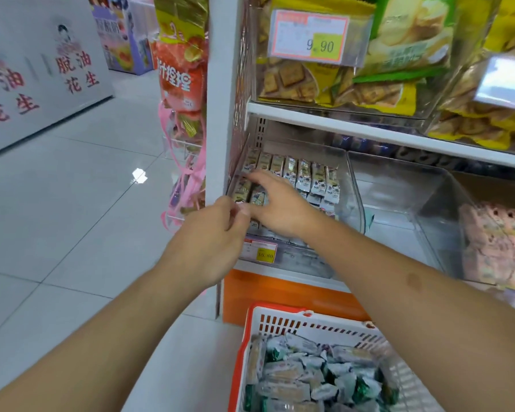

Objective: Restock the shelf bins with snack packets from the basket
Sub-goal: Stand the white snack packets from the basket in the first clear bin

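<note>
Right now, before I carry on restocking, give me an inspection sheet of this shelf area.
Surface: white shelf; pale tiled floor.
Job's things: clear bin part filled with rows of snack packets; orange and white basket below holds many more.
Clutter: neighbouring clear bin looks empty; price tag on the bin front.
Grippers: left hand at the bin's front edge, grip unclear; right hand flat over the packets.
Cables: nothing seen.
Surroundings: biscuit bags above; hanging snacks on the shelf end.
</note>
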### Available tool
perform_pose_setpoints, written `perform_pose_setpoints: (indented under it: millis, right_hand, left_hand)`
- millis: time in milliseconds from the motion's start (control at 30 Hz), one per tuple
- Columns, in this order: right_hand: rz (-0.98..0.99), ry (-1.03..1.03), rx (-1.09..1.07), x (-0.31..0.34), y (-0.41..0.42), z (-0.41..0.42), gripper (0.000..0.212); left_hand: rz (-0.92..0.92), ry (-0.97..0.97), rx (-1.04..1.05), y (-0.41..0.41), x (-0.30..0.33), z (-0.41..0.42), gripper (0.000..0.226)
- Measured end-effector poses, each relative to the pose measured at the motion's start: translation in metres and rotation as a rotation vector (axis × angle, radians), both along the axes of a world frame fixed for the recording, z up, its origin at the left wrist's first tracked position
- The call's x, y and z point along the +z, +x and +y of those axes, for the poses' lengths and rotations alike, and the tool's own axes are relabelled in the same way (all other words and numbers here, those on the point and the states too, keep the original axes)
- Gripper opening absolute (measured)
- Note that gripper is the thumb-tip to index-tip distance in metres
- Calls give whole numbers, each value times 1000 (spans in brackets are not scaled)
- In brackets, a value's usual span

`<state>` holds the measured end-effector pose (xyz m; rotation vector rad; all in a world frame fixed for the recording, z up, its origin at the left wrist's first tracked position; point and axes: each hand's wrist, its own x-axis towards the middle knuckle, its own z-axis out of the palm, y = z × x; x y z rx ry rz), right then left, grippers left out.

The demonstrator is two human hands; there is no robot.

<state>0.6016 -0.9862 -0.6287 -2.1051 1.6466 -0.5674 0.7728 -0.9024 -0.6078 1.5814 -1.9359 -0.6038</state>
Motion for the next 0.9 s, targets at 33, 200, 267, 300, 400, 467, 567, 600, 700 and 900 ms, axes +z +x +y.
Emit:
perform_pose_setpoints:
  millis: [33, 200, 267, 300, 400, 467, 567, 600, 700, 900]
  right_hand:
    - [-31, -6, -14, 2, -4, 9, 66]
    - [-170, -183, -50, 6, -34, 85, 24]
    - [-183, -187, -67, -7, -49, 125, 16]
    - [-174, -137, -70, -20, -55, 144, 15]
    - [-50, 156, -89, -87, -73, 200, 14]
    - [97, 400, -37, -137, -81, 231, 15]
    - [246, 705, 125, -192, -87, 269, 19]
    - [294, 718, 148, -207, -90, 278, 22]
    - [403, 633, 170, -240, -95, 296, 54]
    - [341, 637, 109, -242, -92, 290, 49]
  left_hand:
    - [3, -18, -18, -2, 1, 2, 29]
    - [-10, 87, -197, -10, -6, 15, 32]
    - [-106, 151, -293, -19, -21, 24, 35]
    - [-169, 187, -340, -25, -31, 30, 36]
    - [-389, 305, -509, -42, -71, 52, 38]
    - [-533, 422, -609, -47, -98, 67, 39]
    - [-724, 642, -687, -48, -124, 89, 54]
    - [-781, 684, -703, -48, -129, 94, 60]
    - [-824, 697, -698, -49, -137, 97, 66]
    - [-786, 713, -673, -55, -144, 89, 57]
